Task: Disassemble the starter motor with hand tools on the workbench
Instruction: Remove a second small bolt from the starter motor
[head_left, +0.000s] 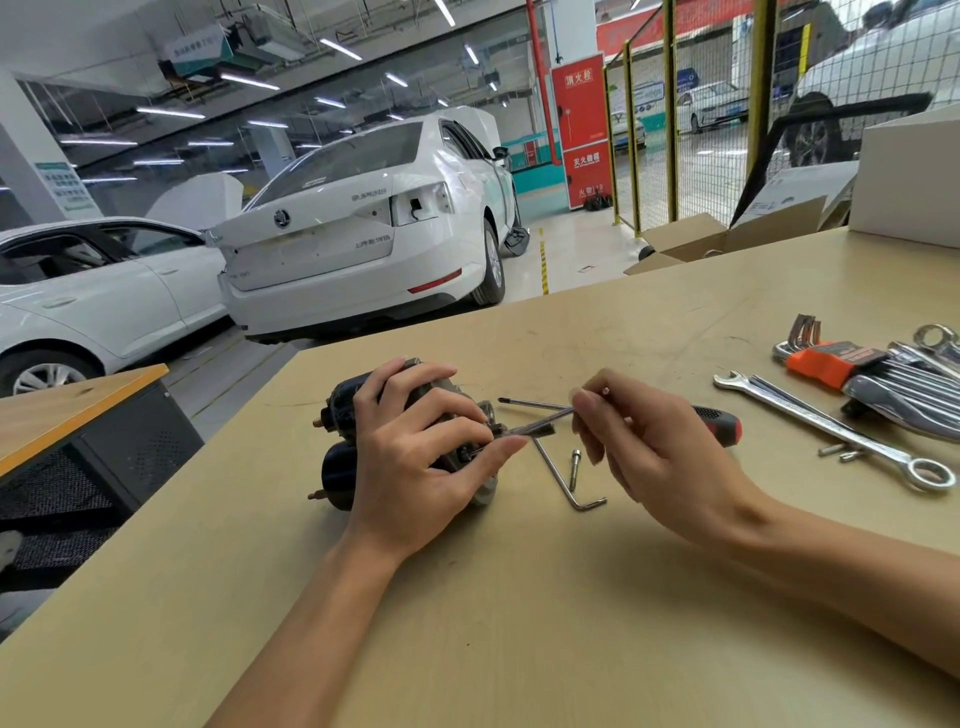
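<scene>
workbench carries the job: starter motor lies near its left edge, pinned on its side by the left hand, fingers curled over the housing so it cannot roll. right hand pinches a long thin bolt at its outer end, apparently drawing it from the motor. screwdriver, wrenches, hex key and a loose bolt wait toward the right edge, within reach.
</scene>
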